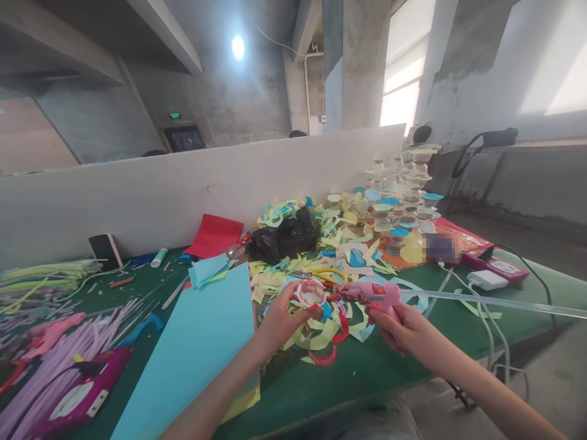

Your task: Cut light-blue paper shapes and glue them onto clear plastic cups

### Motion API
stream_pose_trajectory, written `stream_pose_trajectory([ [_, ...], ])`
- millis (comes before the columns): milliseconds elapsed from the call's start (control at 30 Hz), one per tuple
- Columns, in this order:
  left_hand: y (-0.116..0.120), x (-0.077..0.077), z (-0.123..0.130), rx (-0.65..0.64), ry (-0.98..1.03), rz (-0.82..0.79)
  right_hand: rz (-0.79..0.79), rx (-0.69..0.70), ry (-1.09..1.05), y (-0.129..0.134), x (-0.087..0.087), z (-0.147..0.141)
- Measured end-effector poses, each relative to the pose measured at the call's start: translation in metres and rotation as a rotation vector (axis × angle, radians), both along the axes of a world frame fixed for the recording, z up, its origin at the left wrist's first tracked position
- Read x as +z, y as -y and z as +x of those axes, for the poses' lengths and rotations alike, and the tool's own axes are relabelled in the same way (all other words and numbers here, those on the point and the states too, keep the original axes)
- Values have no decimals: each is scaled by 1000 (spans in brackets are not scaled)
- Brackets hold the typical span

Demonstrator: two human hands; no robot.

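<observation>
My left hand [293,315] is closed around a small round clear plastic cup [310,294] with its circular rim turned up. In my right hand [406,327] is a pink hot glue gun [369,294], gripped by its handle. A long clear glue stick [495,300] sticks out of its back end to the right. The gun's nozzle points left and is close to the cup's rim; I cannot tell whether they touch. Beneath both hands lie curled paper offcuts [321,333] in yellow, blue and red. Yellow-handled scissors [328,275] lie just behind the cup.
Light blue paper sheets [192,342] lie left of centre. Stacked clear cups with paper discs [410,195] stand at the back right. A black plastic bag [287,235] sits among scraps. Purple power strips [498,269] and white cables [486,324] are at right; another power strip [85,391] is at left.
</observation>
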State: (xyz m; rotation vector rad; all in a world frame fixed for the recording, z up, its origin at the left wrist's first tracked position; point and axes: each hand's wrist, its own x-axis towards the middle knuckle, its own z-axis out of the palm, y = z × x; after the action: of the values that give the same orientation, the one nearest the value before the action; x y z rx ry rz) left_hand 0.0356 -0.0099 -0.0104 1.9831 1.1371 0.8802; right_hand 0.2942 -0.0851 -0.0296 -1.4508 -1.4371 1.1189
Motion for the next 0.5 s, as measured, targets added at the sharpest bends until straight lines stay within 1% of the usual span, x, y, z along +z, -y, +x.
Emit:
stream_pose_trajectory([
  [300, 1, 1, 0, -27, 4, 6, -25, -11, 12, 0, 0, 1],
  [500, 0, -1, 0, -18, -7, 43, -14, -7, 77, 0, -1, 1],
])
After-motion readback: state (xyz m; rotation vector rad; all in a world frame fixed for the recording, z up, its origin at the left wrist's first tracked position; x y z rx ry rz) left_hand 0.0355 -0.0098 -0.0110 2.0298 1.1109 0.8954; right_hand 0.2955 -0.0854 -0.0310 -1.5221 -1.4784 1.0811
